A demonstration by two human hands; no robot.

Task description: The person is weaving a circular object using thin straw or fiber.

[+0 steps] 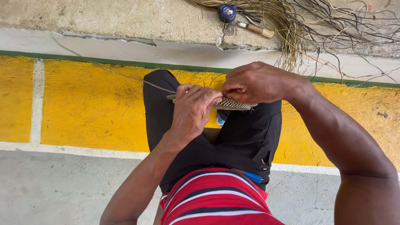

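Red-striped shirt [216,200] below, both hands weave: left hand [192,109] fingers grip the woven mat [233,104]; right hand [254,83] pinches its edge, seemingly tucking a strand.

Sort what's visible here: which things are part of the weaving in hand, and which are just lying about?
In use: left hand, right hand, flat woven piece, loose strand trailing from it.

Lying about: bundle of fibres, blue tape measure, wooden-handled tool, on the concrete ledge.

Left hand [192,112], right hand [254,83]: closed grip.
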